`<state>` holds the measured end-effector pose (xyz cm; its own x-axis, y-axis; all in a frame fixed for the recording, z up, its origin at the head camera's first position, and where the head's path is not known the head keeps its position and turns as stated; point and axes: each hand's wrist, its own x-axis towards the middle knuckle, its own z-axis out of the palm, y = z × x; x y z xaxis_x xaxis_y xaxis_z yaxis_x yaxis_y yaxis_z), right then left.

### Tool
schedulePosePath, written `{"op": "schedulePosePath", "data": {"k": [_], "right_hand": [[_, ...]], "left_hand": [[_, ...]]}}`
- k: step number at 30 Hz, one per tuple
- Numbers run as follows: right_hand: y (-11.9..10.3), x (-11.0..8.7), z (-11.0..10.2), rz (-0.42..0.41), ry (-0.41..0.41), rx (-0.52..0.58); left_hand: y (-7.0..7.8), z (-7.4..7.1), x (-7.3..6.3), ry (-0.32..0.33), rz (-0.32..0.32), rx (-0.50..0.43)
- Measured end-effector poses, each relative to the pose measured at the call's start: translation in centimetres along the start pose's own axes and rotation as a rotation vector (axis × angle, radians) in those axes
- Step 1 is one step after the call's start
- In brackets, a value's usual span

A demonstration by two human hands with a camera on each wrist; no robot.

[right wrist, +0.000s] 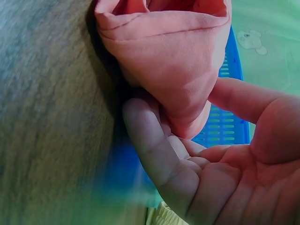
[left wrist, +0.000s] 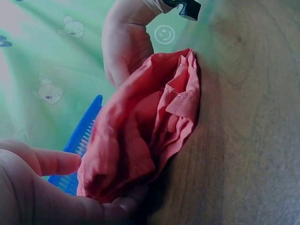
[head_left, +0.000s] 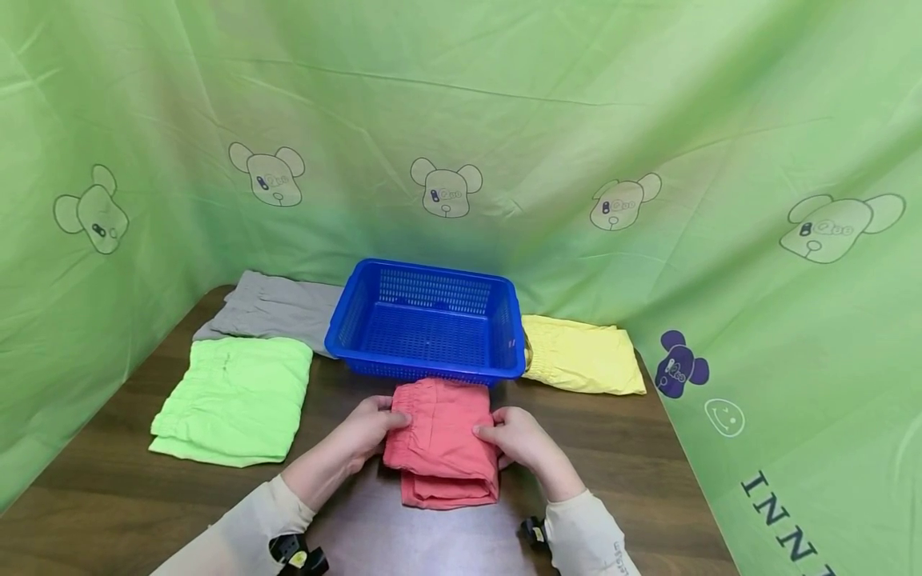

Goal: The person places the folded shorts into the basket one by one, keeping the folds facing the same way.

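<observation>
1. The coral garment (head_left: pixel 450 440) is forming a compact, roughly rectangular stack of folded layers above the brown tabletop (head_left: pixel 612 472).
2. Its gathered edge is running along the left side, with a stitched seam standing just inward.
3. At the near end, the lower layers are projecting past the upper fold; the layer ends are gaping and showing loose creases.
4. The far edge is lying at the near side of the blue basket (head_left: pixel 425 366); contact is remaining unclear.
5. The left hand (head_left: pixel 369 430) and right hand (head_left: pixel 522 438) are pinching its opposite sides.
</observation>
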<state>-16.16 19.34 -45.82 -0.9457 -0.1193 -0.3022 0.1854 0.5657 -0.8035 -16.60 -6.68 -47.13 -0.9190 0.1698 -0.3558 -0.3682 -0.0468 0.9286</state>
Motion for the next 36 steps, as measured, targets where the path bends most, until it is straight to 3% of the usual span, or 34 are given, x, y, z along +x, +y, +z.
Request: {"op": "schedulePosePath", "data": {"k": [9,36], "right_hand": [[0.17,0.18,-0.16,-0.021,0.003,0.046],[0.7,0.76,-0.54,-0.012,-0.065,0.176]], "left_hand": [[-0.52,-0.11,0.42,-0.005,0.003,-0.059],[-0.81,-0.25,0.35,-0.051,-0.095,-0.091]]}}
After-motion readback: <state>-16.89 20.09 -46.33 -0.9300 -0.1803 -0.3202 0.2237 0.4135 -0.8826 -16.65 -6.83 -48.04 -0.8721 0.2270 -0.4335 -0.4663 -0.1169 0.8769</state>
